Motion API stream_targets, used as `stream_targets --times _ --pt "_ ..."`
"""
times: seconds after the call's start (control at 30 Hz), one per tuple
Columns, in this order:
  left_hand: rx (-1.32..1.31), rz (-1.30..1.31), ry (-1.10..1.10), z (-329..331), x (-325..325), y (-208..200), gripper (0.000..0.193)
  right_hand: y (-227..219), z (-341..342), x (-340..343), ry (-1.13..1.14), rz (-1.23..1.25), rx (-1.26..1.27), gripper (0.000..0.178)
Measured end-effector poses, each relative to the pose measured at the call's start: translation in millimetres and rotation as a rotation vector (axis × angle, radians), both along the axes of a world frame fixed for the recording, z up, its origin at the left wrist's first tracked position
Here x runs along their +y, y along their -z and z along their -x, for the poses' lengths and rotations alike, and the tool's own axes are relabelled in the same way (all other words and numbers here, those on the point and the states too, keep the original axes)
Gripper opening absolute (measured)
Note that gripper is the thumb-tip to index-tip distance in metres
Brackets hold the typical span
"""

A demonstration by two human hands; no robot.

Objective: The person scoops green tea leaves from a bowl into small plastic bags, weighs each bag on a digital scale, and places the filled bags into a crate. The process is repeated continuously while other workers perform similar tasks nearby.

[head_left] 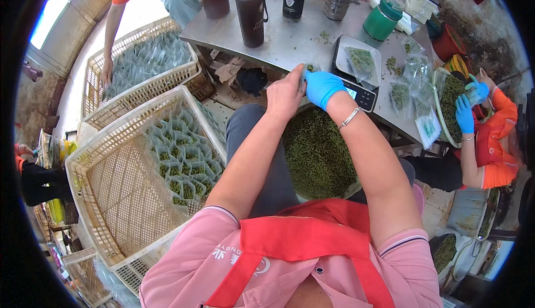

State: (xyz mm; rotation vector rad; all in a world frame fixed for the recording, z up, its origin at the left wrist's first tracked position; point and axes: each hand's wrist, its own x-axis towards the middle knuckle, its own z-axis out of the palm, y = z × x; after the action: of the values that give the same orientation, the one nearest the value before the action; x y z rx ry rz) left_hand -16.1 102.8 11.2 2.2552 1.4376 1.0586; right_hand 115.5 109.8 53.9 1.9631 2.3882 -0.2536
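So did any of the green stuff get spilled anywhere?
Yes. A few green bits lie loose on the grey table, behind the scale. More lie beside the clear bags. The rest sits in the tray under the hands.

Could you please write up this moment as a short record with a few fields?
left hand: bare, pinching a small clear bag together with the other hand
right hand: blue-gloved, on the same bag
lap: round tray of green leaves
table: scale bearing a filled bag
person's left: crate with rows of filled bags
nearby: co-worker's gloved hands at another tray
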Motion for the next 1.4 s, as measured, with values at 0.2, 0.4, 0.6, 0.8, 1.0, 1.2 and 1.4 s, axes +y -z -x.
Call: stream_targets --times 0.2,0.4,0.6,0.8,1.0,1.2,1.4 --pt "-0.047 0.108 -0.022 5 -4 -3 0.053 -46 -1 -69 0.120 -0.025 0.402 0.038" --pt "-0.084 0.207 -0.079 3 -4 -13 0.053 42 -39 -155 0.242 -0.187 0.659 0.037" --pt "-0.466 0.253 -0.070 18 11 16 0.045 102 -31 -189 0.169 -0.143 0.290 0.035" --pt "-0.855 0.394 0.045 63 14 28 0.045 130 -43 -193 0.325 -0.015 0.331 0.033" --pt "-0.831 0.311 -0.014 163 -28 -17 0.043 120 -68 -194 0.442 -0.151 0.643 0.032" --pt "-0.411 -0.025 -0.453 322 -79 -42 0.041 124 -73 -195 0.613 0.168 0.696 0.027" --pt "-0.054 0.056 -0.903 451 -118 -2 0.044 154 -85 -198 0.393 -0.027 0.765 0.027"
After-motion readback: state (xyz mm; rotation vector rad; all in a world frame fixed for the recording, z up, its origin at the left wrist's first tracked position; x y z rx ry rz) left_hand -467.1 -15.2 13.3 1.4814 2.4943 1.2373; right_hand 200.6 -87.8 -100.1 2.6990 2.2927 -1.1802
